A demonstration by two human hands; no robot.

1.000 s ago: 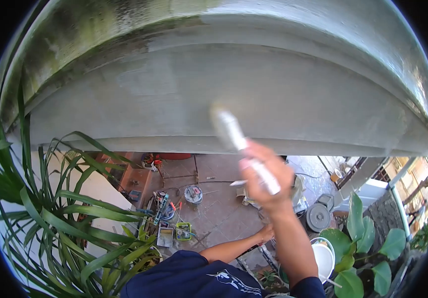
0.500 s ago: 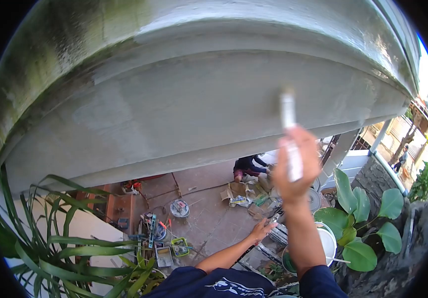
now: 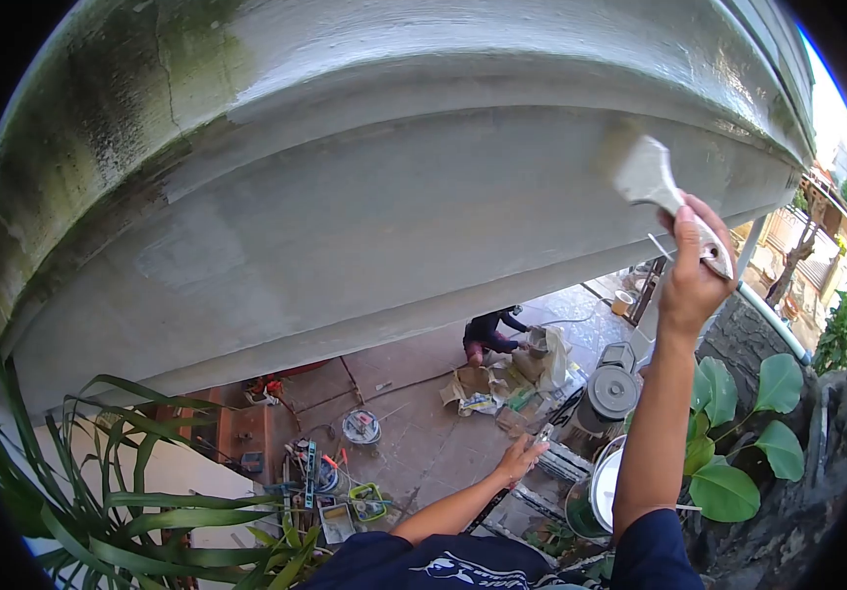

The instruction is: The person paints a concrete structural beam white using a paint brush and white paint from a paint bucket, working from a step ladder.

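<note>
A wide paintbrush (image 3: 652, 177) with a whitish handle is in my right hand (image 3: 696, 270), raised at the right. Its blurred bristles are at the grey curved wall (image 3: 374, 216). Lower down, my left hand (image 3: 522, 458) is closed around the top end of a ladder (image 3: 543, 438), low in the middle of the view. Beneath my right forearm stands a bucket (image 3: 606, 488) with white content.
Below, a person (image 3: 490, 334) crouches on the tiled floor (image 3: 414, 433) beside cardboard (image 3: 468, 386). Tools (image 3: 307, 472) and a small bucket (image 3: 361, 427) lie lower left. Long leaves (image 3: 148, 501) fill the left; broad leaves (image 3: 724, 492) and rough rock (image 3: 787, 531) the right.
My right hand and the brush have moved to the right, and the brush now tilts to the left with its broad side showing. My left hand stays in place.
</note>
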